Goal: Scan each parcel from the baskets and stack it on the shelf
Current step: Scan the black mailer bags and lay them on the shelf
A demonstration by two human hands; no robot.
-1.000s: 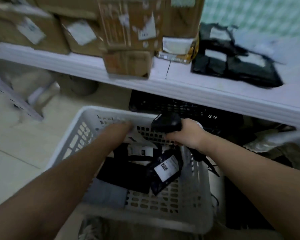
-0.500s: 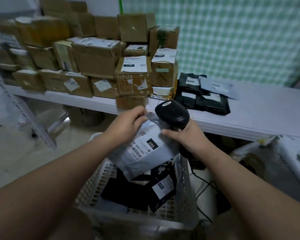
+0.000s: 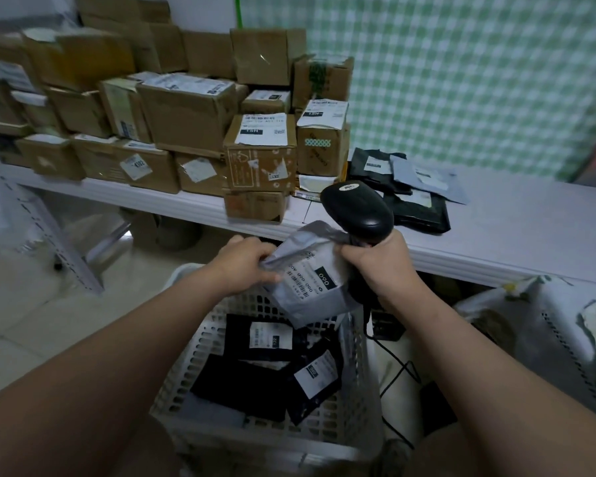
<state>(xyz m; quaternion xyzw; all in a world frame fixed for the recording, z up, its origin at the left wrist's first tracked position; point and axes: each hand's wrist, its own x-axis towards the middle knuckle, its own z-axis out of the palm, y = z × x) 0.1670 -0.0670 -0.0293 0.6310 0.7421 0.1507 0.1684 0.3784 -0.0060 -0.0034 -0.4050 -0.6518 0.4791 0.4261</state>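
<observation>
A grey mailer parcel (image 3: pixel 315 290) with a white barcode label hangs above the white basket (image 3: pixel 362 380). My left hand (image 3: pixel 243 263) pinches its left top edge. My right hand (image 3: pixel 381 259) grips the handle of a black barcode scanner (image 3: pixel 356 208) and its fingers also touch the parcel's right top corner. The scanner head sits just above the parcel. Several black parcels (image 3: pixel 255 370) with white labels lie in the basket. The white shelf (image 3: pixel 516 235) runs behind, holding stacked cardboard boxes (image 3: pixel 186 111) on the left and flat black and grey mailers (image 3: pixel 413 187) in the middle.
The scanner's black cable (image 3: pixel 393 376) trails down right of the basket. A second basket (image 3: pixel 561 339) with bagged items stands at the right. A metal rack post (image 3: pixel 45 228) leans at the left over the tiled floor. A green checked curtain (image 3: pixel 461 80) hangs behind the shelf.
My left hand lifted the grey parcel out of the basket and up to the scanner. The view rose from the basket toward the shelf. My right hand now touches the parcel too.
</observation>
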